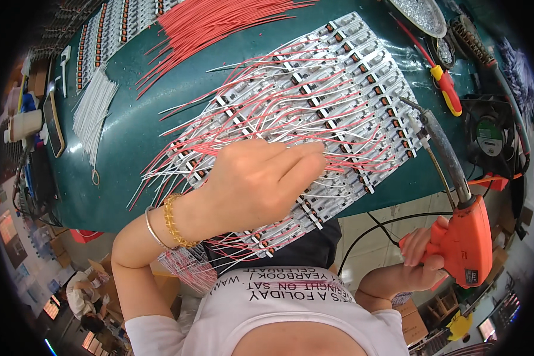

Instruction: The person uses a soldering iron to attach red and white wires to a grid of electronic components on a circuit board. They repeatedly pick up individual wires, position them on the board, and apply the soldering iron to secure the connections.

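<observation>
White wires lie toward the left edge of the desk; red wires are heaped at its far edge. The left hand has bent fingers over the wired boards, which overhang the near edge; whether its grip pinches a wire, I cannot tell. The right hand's grip is wrapped around the soldering gun, beyond the near edge's right part.

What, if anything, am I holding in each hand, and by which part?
Your right hand grips the orange soldering gun by its handle. Your left hand is over red and white wires; whether its hidden fingertips pinch one cannot be told.
</observation>
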A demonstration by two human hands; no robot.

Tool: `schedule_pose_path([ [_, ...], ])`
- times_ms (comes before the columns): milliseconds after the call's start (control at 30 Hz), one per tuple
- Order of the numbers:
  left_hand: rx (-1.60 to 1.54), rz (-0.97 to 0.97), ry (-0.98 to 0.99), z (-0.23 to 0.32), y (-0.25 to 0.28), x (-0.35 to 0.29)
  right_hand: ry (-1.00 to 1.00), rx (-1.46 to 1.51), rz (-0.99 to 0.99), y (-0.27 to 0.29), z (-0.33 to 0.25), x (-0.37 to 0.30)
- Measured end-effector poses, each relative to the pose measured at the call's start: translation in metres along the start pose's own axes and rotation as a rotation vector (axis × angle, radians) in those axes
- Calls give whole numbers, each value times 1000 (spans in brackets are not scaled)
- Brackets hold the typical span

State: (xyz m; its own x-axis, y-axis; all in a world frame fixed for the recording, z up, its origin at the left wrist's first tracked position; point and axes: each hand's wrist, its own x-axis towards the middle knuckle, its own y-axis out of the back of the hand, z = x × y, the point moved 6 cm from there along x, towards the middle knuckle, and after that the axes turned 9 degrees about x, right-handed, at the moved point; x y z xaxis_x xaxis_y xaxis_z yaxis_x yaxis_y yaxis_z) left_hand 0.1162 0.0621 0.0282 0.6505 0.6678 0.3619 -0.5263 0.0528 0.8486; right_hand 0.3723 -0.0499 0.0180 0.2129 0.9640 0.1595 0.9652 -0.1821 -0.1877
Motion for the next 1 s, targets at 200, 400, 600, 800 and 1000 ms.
schedule_pose_path([
  [200,143,5,79,-5,1,-11,-57,25,-36,-3,7,-4],
  [400,51,36,279,-23,7,-6,-70,108,-68,-9,10,-8],
  [600,-146,24,450,-33,3,-4,-68,190,-277,-9,23,-23],
  [800,-106,77,163,-18,1,-9,-14,233,-276,-21,21,-20],
  [1000,108,68,191,-18,1,-7,-77,146,-202,-23,13,-15],
])
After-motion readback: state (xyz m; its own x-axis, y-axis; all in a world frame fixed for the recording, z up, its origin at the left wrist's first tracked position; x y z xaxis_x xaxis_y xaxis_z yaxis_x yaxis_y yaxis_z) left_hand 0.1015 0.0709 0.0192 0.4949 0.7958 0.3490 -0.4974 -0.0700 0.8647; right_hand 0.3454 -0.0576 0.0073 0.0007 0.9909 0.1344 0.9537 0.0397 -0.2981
